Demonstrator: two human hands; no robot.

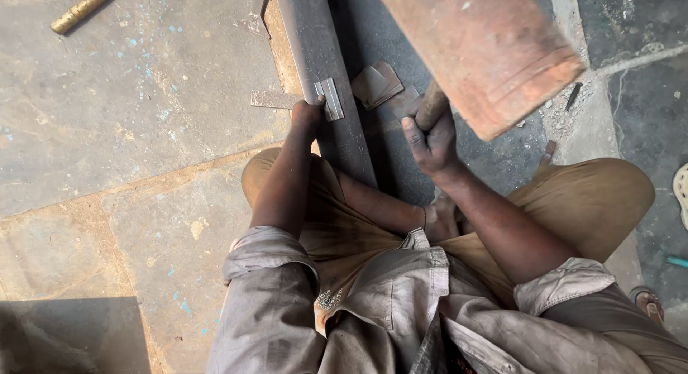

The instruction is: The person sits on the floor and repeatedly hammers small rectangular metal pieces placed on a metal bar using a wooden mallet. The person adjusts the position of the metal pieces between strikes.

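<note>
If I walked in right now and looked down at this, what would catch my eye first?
Most likely the big reddish-brown mallet head, raised close to the camera at the top right, its handle gripped by the right hand. Next, the long grey metal bar running up the middle of the stone floor, where the left hand steadies a small shiny metal piece lying on it.

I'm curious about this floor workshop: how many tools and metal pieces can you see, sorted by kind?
Wooden mallet, raised in the right hand: 1
Long steel beam, steadied by the left hand: 1
Small metal strips on or beside the beam: 2
Folded metal pieces: 1 small pile, count unclear
Brass-coloured rod: 1
Total: 6
</note>
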